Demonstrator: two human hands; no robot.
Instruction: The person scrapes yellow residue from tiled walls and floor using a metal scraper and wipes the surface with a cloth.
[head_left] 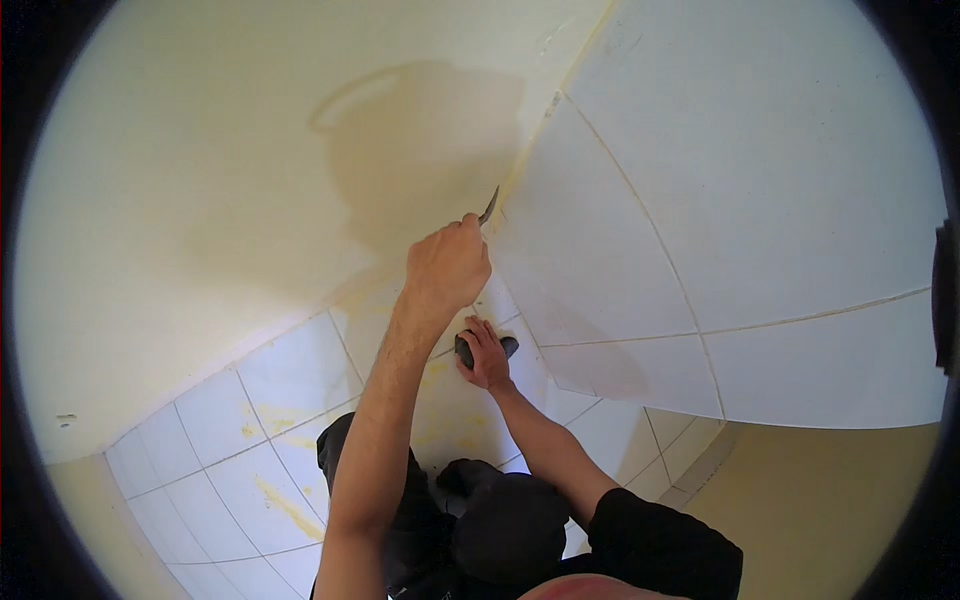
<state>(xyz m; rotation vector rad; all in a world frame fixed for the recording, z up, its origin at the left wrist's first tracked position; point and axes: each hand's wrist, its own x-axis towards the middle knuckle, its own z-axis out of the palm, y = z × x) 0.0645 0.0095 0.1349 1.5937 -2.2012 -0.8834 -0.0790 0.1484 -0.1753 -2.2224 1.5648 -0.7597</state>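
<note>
My left hand (pixel 450 262) is raised against the pale wall and closed in a fist around a tool. The tool's thin, curved metal blade (pixel 490 206) sticks up out of the fist, its tip close to the yellowish seam (pixel 520 165) where the wall meets large white tiles. My fist hides the handle. Lower down, my right hand (pixel 487 358) lies over a dark, rounded object (pixel 510 346) close to the tiled floor, fingers and thumb around it. Most of that object is under my palm, so its kind cannot be made out.
White wall tiles (pixel 620 240) with yellowish joints rise on the right, ending in a lower edge. Yellow smears (pixel 285 505) mark the floor tiles (pixel 235 490). My dark-clothed knee (pixel 510 525) is below my hands. A dark object (pixel 945 300) shows at the right rim.
</note>
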